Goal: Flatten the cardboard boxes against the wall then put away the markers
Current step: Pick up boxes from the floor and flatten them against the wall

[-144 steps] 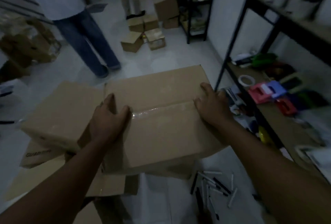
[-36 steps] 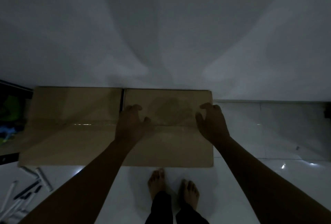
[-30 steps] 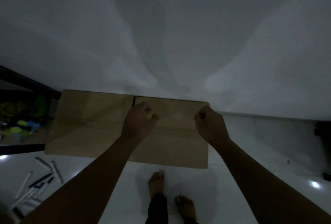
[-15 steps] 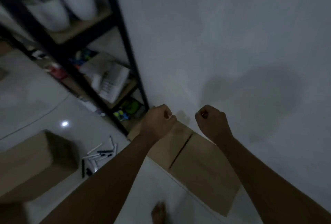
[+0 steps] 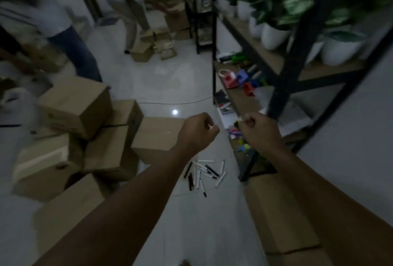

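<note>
A flattened cardboard box [image 5: 278, 219] leans against the white wall at the lower right. Several brown cardboard boxes [image 5: 85, 129] stand piled on the floor at the left, one closer box [image 5: 157, 138] in the middle. Several black and white markers [image 5: 204, 173] lie scattered on the white floor beneath my hands. My left hand [image 5: 196, 133] and my right hand [image 5: 259, 131] hang in the air above them, both curled into loose fists with nothing in them.
A black metal shelf rack [image 5: 297, 52] runs along the right wall, with potted plants [image 5: 274, 33] above and coloured small items [image 5: 238, 78] on a lower shelf. Two people [image 5: 70, 38] stand at the far left. More boxes [image 5: 148, 46] sit at the back.
My hands have let go of the flattened box at the wall and closed into fists. My view has swung left from the wall to the room with the boxes and markers.
</note>
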